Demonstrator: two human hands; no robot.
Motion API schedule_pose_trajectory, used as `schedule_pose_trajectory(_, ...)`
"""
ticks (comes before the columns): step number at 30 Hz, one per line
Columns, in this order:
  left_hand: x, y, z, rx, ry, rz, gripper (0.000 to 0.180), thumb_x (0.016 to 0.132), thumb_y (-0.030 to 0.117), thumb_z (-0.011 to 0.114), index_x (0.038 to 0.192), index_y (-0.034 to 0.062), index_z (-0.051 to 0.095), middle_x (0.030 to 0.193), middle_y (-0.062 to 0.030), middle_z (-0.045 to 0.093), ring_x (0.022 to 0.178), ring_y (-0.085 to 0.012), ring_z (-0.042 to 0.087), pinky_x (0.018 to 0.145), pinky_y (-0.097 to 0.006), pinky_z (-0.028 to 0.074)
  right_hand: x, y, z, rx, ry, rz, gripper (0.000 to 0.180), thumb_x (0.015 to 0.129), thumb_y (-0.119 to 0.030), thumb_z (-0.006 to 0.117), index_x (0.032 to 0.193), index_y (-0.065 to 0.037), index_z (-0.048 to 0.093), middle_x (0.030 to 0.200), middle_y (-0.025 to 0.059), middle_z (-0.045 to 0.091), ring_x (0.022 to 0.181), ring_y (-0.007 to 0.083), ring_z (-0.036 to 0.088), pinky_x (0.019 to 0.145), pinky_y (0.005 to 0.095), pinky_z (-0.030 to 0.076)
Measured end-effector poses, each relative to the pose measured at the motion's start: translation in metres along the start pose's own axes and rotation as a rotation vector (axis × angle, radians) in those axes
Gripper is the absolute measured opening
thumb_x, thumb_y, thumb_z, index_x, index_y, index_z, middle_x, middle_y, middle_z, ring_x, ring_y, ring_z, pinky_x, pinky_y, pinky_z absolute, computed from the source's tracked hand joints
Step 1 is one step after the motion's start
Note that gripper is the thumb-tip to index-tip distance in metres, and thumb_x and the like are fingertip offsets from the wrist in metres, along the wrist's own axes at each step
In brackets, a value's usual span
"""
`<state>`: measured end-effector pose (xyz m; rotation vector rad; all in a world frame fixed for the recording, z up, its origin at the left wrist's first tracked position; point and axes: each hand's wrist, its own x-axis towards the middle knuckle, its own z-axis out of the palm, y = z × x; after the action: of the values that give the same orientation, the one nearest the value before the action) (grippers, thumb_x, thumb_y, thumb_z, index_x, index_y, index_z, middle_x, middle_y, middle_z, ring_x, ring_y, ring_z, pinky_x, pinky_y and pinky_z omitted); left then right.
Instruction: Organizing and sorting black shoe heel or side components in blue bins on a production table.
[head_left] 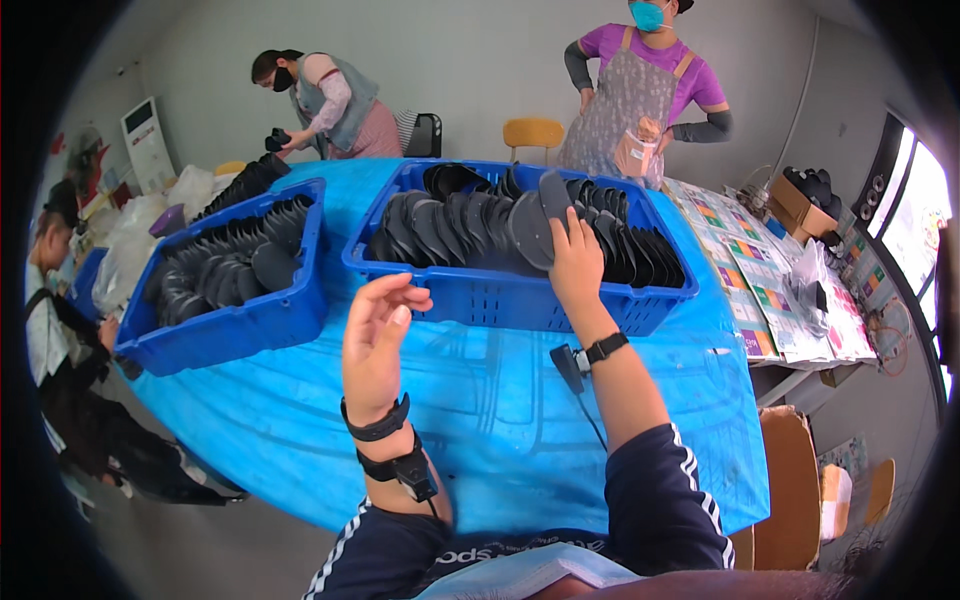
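Note:
A large blue plastic crate (480,300) stands in front of me, packed with rows of thin, dark, rounded pieces (425,228). Over its near wall reaches my right hand (578,262), its fingers closed on a black rounded piece (533,228) that stands up above the rows. Part of that piece is hidden behind the fingers. My left hand (375,335) is raised just short of the crate's near left side, fingers loosely bent and thumb apart, with nothing in it. Both wrists wear black straps with small devices.
Another blue crate (225,335) of similar pieces sits at the left on the blue table cover (480,400). Across the table are a bending person (335,105) and a standing person in an apron (640,110). A paper-covered table (735,270) adjoins at the right. Another person (60,340) is at far left.

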<state>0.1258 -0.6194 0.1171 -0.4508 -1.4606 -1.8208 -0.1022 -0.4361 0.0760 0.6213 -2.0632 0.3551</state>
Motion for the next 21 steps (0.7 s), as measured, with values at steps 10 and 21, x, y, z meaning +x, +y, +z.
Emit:
schedule_pose_trajectory(10, 0.003, -0.001, 0.003, -0.020, -0.030, -0.027, 0.028, 0.084, 0.009, 0.051, 0.110, -0.0006, 0.048, 0.095, -0.0103, 0.057, 0.087, -0.0163, 0.054, 0.081, -0.030, 0.042, 0.009, 0.012, -0.058, 0.009, 0.492, -0.627, 0.020, 0.078, -0.008, 0.053, 0.097, -0.010, 0.047, 0.108, 0.0114, 0.058, 0.101, 0.0349, 0.053, 0.078, 0.0403, 0.047)
schedule_pose_trajectory(21, 0.010, -0.030, 0.022, 0.030, -0.090, -0.146, 0.026, 0.085, 0.009, 0.051, 0.109, 0.0001, 0.050, 0.096, -0.0081, 0.056, 0.090, -0.0147, 0.053, 0.082, -0.027, 0.041, -0.004, 0.004, -0.031, 0.280, 0.116, 0.156, 0.047, 0.062, 0.006, 0.060, 0.106, -0.004, 0.049, 0.116, 0.0116, 0.049, 0.101, 0.0324, 0.051, 0.081, 0.0378, 0.045)
